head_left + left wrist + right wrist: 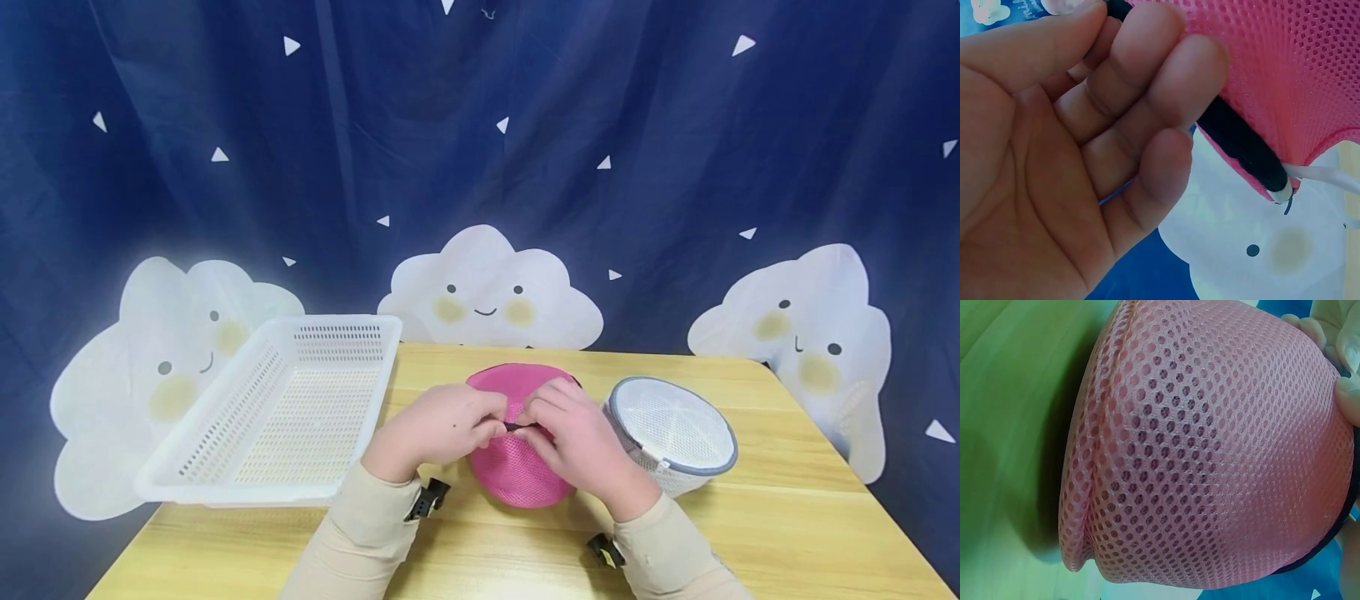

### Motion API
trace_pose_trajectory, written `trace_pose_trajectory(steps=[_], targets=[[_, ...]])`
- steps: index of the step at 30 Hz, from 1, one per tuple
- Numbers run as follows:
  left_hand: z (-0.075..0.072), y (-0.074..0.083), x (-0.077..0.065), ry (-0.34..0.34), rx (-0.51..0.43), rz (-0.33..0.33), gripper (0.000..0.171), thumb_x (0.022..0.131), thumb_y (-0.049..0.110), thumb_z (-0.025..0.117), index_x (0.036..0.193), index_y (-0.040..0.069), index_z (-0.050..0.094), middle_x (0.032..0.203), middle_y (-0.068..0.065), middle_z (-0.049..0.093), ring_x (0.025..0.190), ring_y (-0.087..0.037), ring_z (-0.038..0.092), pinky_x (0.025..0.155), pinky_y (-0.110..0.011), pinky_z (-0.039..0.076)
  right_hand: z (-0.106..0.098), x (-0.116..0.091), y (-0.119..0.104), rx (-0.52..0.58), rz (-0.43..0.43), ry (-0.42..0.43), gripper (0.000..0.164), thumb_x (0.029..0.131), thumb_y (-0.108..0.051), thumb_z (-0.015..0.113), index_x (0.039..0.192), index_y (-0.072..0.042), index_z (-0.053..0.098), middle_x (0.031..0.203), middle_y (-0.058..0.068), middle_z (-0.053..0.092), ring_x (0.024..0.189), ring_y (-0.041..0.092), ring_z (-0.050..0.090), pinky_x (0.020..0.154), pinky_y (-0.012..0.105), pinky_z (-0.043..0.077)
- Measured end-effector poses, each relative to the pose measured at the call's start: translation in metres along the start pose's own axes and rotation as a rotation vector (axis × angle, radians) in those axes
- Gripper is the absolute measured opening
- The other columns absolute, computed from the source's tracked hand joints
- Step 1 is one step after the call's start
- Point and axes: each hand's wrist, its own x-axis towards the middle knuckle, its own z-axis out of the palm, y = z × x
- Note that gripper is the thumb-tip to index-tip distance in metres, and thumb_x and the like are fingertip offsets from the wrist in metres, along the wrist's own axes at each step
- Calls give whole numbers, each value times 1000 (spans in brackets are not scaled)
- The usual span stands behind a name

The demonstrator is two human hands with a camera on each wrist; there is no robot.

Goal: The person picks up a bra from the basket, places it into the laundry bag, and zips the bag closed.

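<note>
A pink mesh laundry bag [517, 479] stands on the table between the hands, its black trim [1241, 144] showing at the upper edge. My left hand [446, 425] pinches this trim between thumb and index finger from the left; its other fingers are loosely bent in the left wrist view. From the right, my right hand [573, 429] pinches the same dark edge close by. The right wrist view is filled by the bag's mesh side [1210, 450], with fingertips [1349, 394] at its trim. The inside of the bag cannot be seen.
A white perforated plastic basket [363, 442] sits on the left of the wooden table [810, 533]. Close to the right hand stands a white mesh laundry bag [671, 429] with grey trim. Behind the table hangs a dark blue curtain [480, 183] with cloud patterns.
</note>
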Motion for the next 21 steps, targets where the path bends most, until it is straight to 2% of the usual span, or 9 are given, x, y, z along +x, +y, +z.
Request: trace_pose_trajectory(steps=[4,10,18,21], targets=[[-1,-3,-1,-2,5,0,22,99,23,63,81,25,51,67,16,52,63,-4,51,61,-28,44,-1,0,0,-1,6,-7,18,85,-18,83,87,-16,65,89,-7,61,95,16,57,86,32,47],[-2,-7,-3,5,30,-47,23,99,25,63,81,27,51,66,18,53,64,-5,52,62,-29,45,-5,1,1,5,31,11,20,84,-15,83,86,-16,63,90,-6,60,94,16,56,86,32,47],[-5,1,-3,-3,28,-43,21,99,22,64,82,24,52,66,15,52,63,-6,51,62,-29,44,-4,-1,2,-12,70,-12,14,84,-16,78,90,-17,65,94,-6,61,96,16,56,87,34,48],[-3,3,0,4,33,-34,19,100,22,63,83,23,53,67,14,52,64,-6,51,62,-29,44,-2,-1,2,-13,61,-9,14,84,-17,78,92,-16,67,96,-6,62,98,16,57,89,35,48]])
